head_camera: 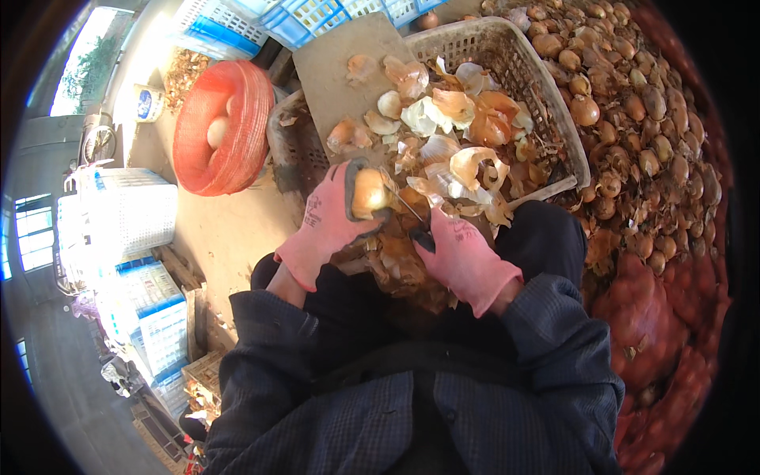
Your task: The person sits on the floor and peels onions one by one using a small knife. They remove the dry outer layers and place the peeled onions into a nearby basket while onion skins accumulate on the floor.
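Observation:
My left hand [332, 217], in a pink glove with a dark palm, grips a yellow onion [370, 193]. My right hand [463, 252], gloved the same way, holds a small knife [406, 203] by its handle, its blade pointing at the onion's right side. Just beyond the hands, loose onion skins [439, 113] lie over a flat board [350, 59] and in a dirty plastic crate [573, 119]. More dry skins [398, 261] lie below the hands, between the knees. Whether the blade touches the onion is hard to tell.
A large heap of unpeeled onions [641, 119] spreads on the right, with red mesh sacks [647, 320] nearer me. On the left stands an open red mesh bag [252, 130] with several onions inside. White and blue plastic crates [157, 314] are stacked farther left, and others stand at the top.

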A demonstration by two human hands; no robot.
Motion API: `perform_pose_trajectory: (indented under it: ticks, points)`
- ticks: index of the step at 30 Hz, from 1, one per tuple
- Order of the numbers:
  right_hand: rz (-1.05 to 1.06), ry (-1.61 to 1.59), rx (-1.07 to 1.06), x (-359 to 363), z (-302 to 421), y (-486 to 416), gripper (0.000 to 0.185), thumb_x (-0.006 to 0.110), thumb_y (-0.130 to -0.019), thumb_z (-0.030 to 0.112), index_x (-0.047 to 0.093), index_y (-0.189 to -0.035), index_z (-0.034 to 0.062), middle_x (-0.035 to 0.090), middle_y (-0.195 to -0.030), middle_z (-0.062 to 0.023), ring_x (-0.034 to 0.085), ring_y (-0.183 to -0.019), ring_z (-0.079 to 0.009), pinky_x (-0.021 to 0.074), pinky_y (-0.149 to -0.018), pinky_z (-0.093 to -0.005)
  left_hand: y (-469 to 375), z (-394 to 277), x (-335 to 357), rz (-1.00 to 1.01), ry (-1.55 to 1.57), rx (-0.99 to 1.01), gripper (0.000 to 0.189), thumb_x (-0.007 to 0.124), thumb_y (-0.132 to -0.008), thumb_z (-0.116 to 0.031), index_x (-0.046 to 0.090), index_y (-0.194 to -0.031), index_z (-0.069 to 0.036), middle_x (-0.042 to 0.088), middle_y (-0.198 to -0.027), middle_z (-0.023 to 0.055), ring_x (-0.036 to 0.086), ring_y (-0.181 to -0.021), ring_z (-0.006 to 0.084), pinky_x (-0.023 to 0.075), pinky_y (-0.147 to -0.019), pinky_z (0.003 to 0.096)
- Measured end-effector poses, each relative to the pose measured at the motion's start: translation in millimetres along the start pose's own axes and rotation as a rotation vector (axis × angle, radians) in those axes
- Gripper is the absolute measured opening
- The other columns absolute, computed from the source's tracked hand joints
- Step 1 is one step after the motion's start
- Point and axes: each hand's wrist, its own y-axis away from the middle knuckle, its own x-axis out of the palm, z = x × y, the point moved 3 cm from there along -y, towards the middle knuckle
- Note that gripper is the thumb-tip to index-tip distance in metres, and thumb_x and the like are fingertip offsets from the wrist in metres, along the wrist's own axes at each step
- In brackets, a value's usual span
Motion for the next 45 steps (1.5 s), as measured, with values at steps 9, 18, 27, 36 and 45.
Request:
perform_pose_trajectory:
  ticks: [9,18,27,36,45]
  points:
    - [0.064,0.195,-0.004,6,-8,-4,0.047,0.058,-0.091,0.028,0.047,-0.116,-0.0097,0.066,-0.087,-0.0225,0.064,-0.086,-0.0372,0.0499,-0.078,-0.0426,-7,11,-5,0.135,0.23,0.031,0.069,0.084,-0.067,-0.026,0.05,-0.123,-0.004,0.06,-0.114,0.0169,0.06,-0.106,0.0354,0.0486,-0.09,0.0406]
    - [0.011,0.036,0.054,9,-8,-2,0.04,0.058,-0.092,0.027,0.049,-0.112,-0.0063,0.064,-0.078,-0.0197,0.065,-0.07,-0.0329,0.0513,-0.064,-0.0415,33,-1,-43,-0.329,0.108,-0.18,0.056,0.071,-0.083,-0.021,0.047,-0.131,-0.004,0.063,-0.11,0.0176,0.062,-0.105,0.0324,0.0502,-0.087,0.0395]
    - [0.153,-0.056,0.173,-4,7,-2,0.037,0.056,-0.093,0.026,0.048,-0.111,-0.0059,0.064,-0.078,-0.0192,0.063,-0.062,-0.0314,0.0504,-0.056,-0.0408,37,-50,12,0.067,-0.857,-0.038,0.096,0.077,-0.068,-0.046,0.036,-0.141,0.001,0.04,-0.137,0.0275,0.044,-0.121,0.0415,0.0363,-0.1,0.0531]
    - [0.143,0.161,0.062,4,2,-22,0.042,0.056,-0.092,0.03,0.046,-0.11,-0.0074,0.066,-0.088,-0.0221,0.063,-0.092,-0.0375,0.0483,-0.081,-0.0443,3,-5,10,-0.046,-0.44,-0.095,0.103,0.084,-0.06,-0.037,0.031,-0.14,0.002,0.043,-0.132,0.0241,0.046,-0.12,0.0383,0.0401,-0.1,0.0453]
    - [0.11,-0.056,0.11,-7,21,-17,0.036,0.056,-0.092,0.027,0.047,-0.106,-0.005,0.065,-0.088,-0.0236,0.063,-0.091,-0.0383,0.0485,-0.079,-0.0447,0,6,3,-0.024,-0.344,-0.096,0.102,0.086,-0.057,-0.031,0.032,-0.139,-0.001,0.043,-0.129,0.024,0.048,-0.119,0.0395,0.0427,-0.1,0.0448]
